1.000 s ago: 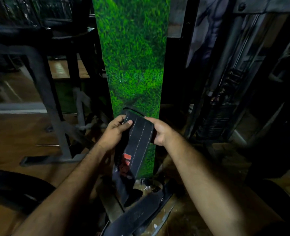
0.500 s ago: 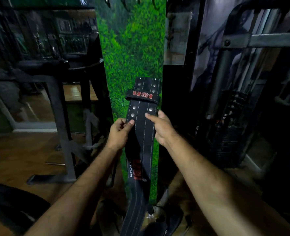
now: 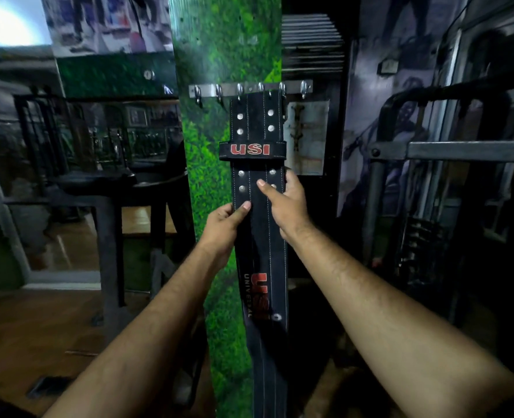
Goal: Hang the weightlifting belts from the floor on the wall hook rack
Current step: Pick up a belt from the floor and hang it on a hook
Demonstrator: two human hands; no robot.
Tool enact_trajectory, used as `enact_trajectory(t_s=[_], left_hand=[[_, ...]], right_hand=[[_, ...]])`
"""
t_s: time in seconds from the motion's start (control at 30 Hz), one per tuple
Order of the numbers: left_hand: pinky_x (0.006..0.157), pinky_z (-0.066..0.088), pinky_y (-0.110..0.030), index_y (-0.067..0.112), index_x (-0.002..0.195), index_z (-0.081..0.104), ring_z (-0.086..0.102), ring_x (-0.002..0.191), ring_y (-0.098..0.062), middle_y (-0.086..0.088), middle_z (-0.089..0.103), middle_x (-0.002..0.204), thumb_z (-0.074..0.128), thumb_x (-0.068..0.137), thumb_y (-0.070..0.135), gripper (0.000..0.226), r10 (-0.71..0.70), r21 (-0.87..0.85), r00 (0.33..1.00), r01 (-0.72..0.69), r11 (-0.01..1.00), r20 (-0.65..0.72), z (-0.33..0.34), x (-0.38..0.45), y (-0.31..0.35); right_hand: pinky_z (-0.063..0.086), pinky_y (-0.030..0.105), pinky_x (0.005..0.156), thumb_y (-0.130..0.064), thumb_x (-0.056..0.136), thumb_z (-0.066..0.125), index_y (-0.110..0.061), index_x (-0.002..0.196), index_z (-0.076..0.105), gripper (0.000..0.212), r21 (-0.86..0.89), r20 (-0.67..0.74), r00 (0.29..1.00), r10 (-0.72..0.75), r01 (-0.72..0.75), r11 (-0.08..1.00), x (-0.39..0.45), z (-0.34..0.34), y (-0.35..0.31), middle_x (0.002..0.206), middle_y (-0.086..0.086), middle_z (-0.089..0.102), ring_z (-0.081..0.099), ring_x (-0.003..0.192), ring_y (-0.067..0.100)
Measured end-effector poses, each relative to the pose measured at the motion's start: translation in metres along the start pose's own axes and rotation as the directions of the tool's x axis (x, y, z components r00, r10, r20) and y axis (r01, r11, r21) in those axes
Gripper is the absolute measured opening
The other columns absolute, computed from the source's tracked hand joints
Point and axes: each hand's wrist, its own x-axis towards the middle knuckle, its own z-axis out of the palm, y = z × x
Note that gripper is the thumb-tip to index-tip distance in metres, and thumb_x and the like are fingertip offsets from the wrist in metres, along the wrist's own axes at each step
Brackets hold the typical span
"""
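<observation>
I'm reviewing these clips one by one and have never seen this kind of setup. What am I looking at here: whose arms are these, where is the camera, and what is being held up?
There is no machine here. The camera sits on a person's head and looks forward and down, so the two bare arms are the wearer's own. The left hand and right hand grip a long black weightlifting belt by its edges, thumbs on its front. The belt carries a red USI loop and metal studs. Its top end reaches the metal hook rack fixed on a green grass-print panel. Whether it has caught a hook cannot be told. Dark gym equipment stands on both sides.
</observation>
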Motion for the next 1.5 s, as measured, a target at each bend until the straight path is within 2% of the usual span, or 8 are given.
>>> enact_trajectory(t_s=[0.2,0.37,0.53,0.63,0.93,1.07,1.27,1.5], left_hand=[[0.086,0.059,-0.042,-0.003,0.107,0.067,0.069,0.094,-0.031,-0.022,0.073,0.106,0.064,0.094,0.017,0.024,0.075,0.151,0.996,-0.067,0.986,-0.049,0.007,0.001,-0.007],[0.075,0.058,-0.052,0.011,0.089,0.065,0.071,0.085,-0.036,-0.013,0.074,0.089,0.066,0.084,0.054,0.043,0.222,0.484,0.966,-0.131,0.865,-0.136,-0.007,-0.003,-0.037],[0.074,0.06,-0.039,0.012,0.088,0.067,0.073,0.081,-0.022,-0.006,0.076,0.086,0.066,0.093,0.023,0.012,0.035,0.458,0.995,0.014,0.889,-0.098,-0.027,-0.037,-0.068],[0.062,0.054,-0.023,0.015,0.079,0.066,0.066,0.068,-0.009,0.004,0.073,0.074,0.066,0.093,0.014,0.015,-0.011,0.465,0.99,0.076,0.882,-0.142,-0.039,-0.048,-0.088],[0.09,0.057,-0.046,0.004,0.098,0.068,0.07,0.089,-0.028,-0.021,0.073,0.104,0.065,0.091,0.001,0.008,-0.31,0.414,0.945,0.325,0.85,-0.104,-0.067,-0.062,-0.101],[0.058,0.05,-0.026,0.008,0.087,0.063,0.062,0.065,-0.02,-0.003,0.068,0.077,0.068,0.089,0.008,0.006,-0.149,0.311,0.984,0.173,0.934,-0.101,-0.038,-0.035,-0.034],[0.072,0.048,-0.042,0.004,0.095,0.06,0.056,0.076,-0.026,-0.014,0.061,0.087,0.067,0.09,0.035,0.032,0.039,0.228,0.998,-0.025,0.973,-0.056,0.005,0.006,0.031],[0.081,0.056,-0.045,-0.008,0.099,0.061,0.064,0.086,-0.028,-0.027,0.071,0.097,0.06,0.098,0.02,0.028,-0.031,0.218,0.998,0.041,0.975,-0.048,-0.015,-0.012,-0.038]], right_hand=[[0.056,0.031,0.086,-0.002,0.087,0.071,-0.011,0.102,0.061,0.02,0.008,-0.117,0.989,-0.096,0.097,0.995,0.031,0.0,-0.018,0.098,0.007,0.072,0.067,0.089,0.015],[0.057,0.028,0.09,-0.011,0.087,0.073,-0.006,0.112,0.062,0.028,0.007,-0.295,0.954,-0.059,0.064,0.998,0.052,0.002,-0.022,0.112,0.009,0.073,0.07,0.1,0.018],[0.049,0.01,0.066,-0.007,0.09,0.069,-0.005,0.106,0.061,0.018,0.023,-0.447,0.894,-0.037,0.052,0.998,0.06,-0.005,-0.026,0.099,0.004,0.07,0.064,0.081,0.008],[0.051,0.012,0.068,-0.005,0.09,0.069,-0.002,0.111,0.061,0.023,0.007,-0.432,0.902,-0.013,0.017,1.0,0.047,-0.004,-0.013,0.102,0.004,0.07,0.064,0.082,0.006],[0.053,0.017,0.069,-0.011,0.092,0.069,-0.015,0.104,0.061,0.015,0.096,-0.353,0.931,0.09,-0.06,0.994,0.032,-0.004,-0.009,0.097,-0.001,0.072,0.068,0.083,0.007],[0.052,0.02,0.071,-0.014,0.091,0.071,-0.022,0.094,0.059,0.015,0.099,-0.25,0.957,0.148,-0.126,0.987,0.025,0.0,-0.013,0.095,-0.005,0.072,0.067,0.082,0.005],[0.061,0.042,0.082,-0.013,0.088,0.072,-0.007,0.111,0.062,0.025,0.207,-0.156,0.959,0.236,-0.202,0.957,0.016,0.003,0.006,0.106,0.014,0.075,0.073,0.093,0.028],[0.057,0.026,0.086,-0.009,0.09,0.07,-0.004,0.115,0.061,0.027,0.09,-0.218,0.97,0.109,-0.091,0.992,0.015,-0.006,0.025,0.11,0.01,0.074,0.07,0.098,0.016]])
